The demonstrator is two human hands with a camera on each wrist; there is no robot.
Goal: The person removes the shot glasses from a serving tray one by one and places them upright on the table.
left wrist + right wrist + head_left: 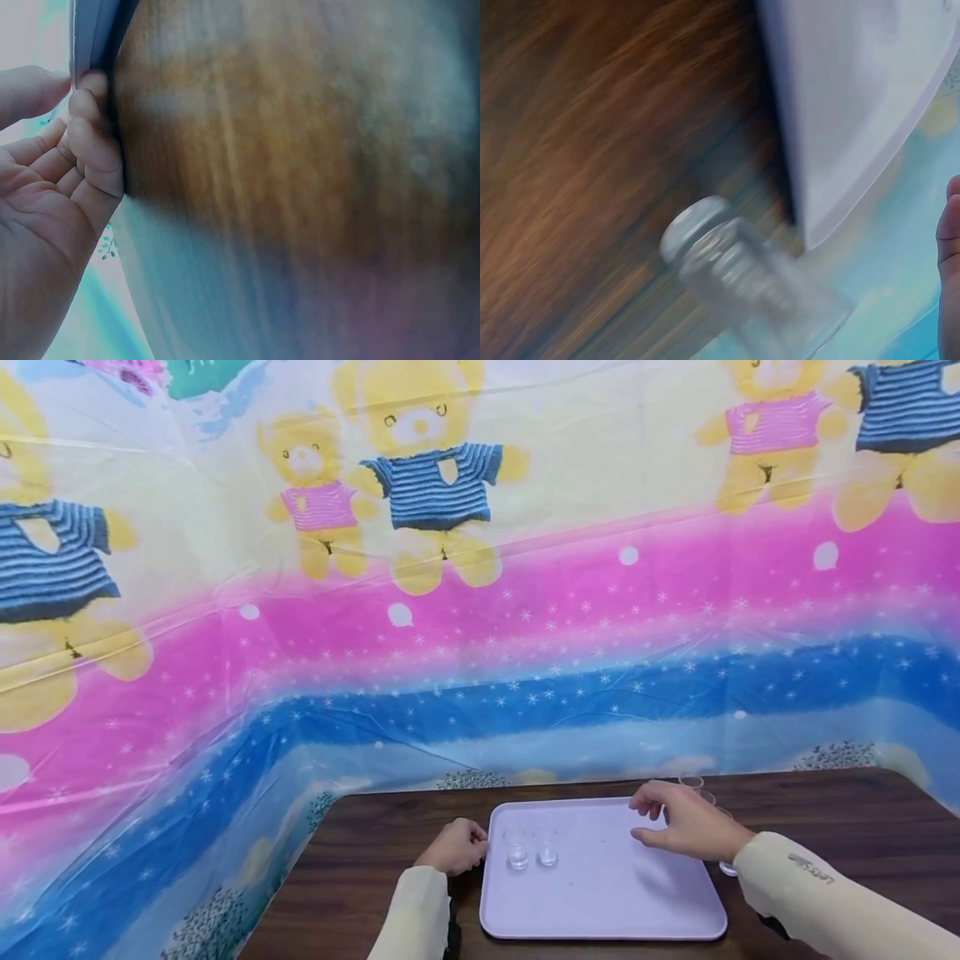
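Observation:
On the wood table lies a pale lilac tray [600, 902]. Two small clear glasses, one [517, 852] left of the other [547, 847], stand upright near the tray's left side. My left hand [456, 846] grips the tray's left rim, and the left wrist view shows its thumb and curled fingers at the tray edge [84, 37]. Over the tray's right side is my right hand [686, 822], holding nothing, its thumb and fingers apart. A clear glass [742, 277] with a thick base stands beside the tray, blurred in the right wrist view.
Several more clear glasses stand right of the tray, partly hidden behind my right hand and sleeve; one rim [691, 781] shows above the hand. The dark wood table [360, 868] reaches back to a hanging cloth [465, 710] printed with bears.

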